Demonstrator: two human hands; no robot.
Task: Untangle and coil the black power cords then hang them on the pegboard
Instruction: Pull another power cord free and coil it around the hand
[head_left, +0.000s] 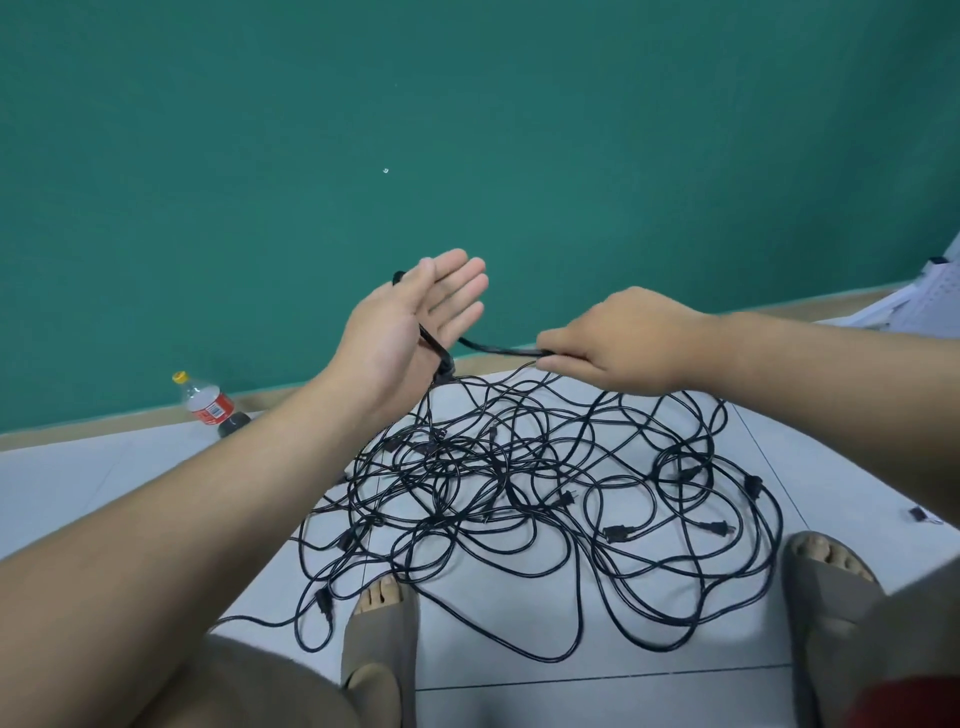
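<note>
A big tangle of black power cords lies spread on the pale tiled floor between my feet, with several plugs showing. My left hand is raised palm up with straight fingers, and loops of one black cord are wound around it across the palm. My right hand is level with it to the right and pinches the same cord, which runs taut between the two hands. From the left hand the cord drops into the tangle. No pegboard is in view.
A green wall with a tan baseboard stands just behind the cords. A plastic bottle with a red label and yellow cap stands at the left by the wall. Papers lie at the far right. My sandalled feet border the tangle.
</note>
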